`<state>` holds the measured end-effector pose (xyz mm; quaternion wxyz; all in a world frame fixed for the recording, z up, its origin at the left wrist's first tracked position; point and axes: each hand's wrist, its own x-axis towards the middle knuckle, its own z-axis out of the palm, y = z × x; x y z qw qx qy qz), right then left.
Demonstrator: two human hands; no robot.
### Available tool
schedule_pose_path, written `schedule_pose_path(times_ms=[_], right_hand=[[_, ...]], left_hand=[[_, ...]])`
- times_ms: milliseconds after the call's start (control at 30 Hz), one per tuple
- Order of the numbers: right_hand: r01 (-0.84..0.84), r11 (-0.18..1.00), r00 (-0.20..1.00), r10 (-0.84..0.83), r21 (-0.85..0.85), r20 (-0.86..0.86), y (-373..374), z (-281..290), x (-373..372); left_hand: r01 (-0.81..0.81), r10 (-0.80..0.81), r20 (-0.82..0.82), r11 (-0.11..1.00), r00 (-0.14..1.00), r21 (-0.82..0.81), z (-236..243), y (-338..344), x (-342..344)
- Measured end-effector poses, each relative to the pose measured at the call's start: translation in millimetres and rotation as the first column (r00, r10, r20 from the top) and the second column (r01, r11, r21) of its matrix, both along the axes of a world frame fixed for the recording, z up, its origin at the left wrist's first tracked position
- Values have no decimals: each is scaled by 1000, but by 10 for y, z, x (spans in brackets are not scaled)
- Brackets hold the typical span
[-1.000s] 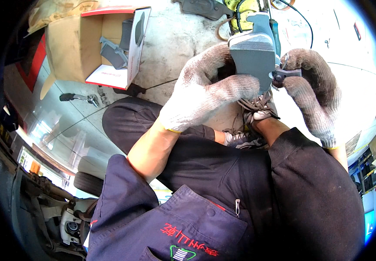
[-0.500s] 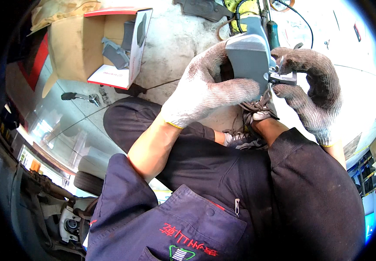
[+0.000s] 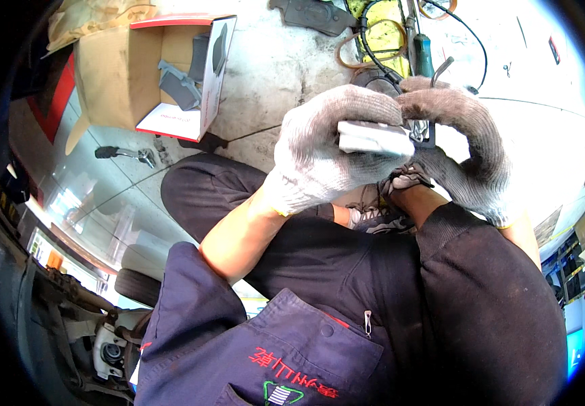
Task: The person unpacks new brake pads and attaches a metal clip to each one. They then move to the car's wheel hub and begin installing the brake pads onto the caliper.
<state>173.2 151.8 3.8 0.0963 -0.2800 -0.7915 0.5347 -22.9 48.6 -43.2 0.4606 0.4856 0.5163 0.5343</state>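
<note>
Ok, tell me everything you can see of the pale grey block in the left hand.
The block is a pale, hard-looking slab, its narrow edge toward the camera and a lengthwise line along it. It lies roughly level across the picture, gripped by the gloved left hand, fingers above and thumb below. A shiny metal fitting shows at its right end, by the right hand; whether they join is unclear. Its broad faces are hidden.
</note>
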Motion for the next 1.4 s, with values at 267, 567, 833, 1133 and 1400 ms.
schedule_pose_path(times_ms=[267, 567, 833, 1133, 1400], right_hand=[[419, 788, 898, -433, -451, 77, -150, 25, 6], [452, 532, 890, -216, -716, 402, -62, 100, -116], [459, 505, 884, -340, -731, 320, -227, -65, -41], [460, 574, 888, -310, -677, 340, -132, 6, -163], [444, 722, 892, -295, -531, 344, -149, -107, -86]], left_hand=[[126, -131, -240, 991, 962, -37, 126, -14, -169], [255, -92, -442, 910, 892, 327, -85, 67, -79], [50, 144, -416, 905, 898, 422, -285, 218, 128], [-152, 161, -235, 987, 959, 58, -128, -22, 125], [463, -353, 308, 759, 883, -457, 40, -15, -199]])
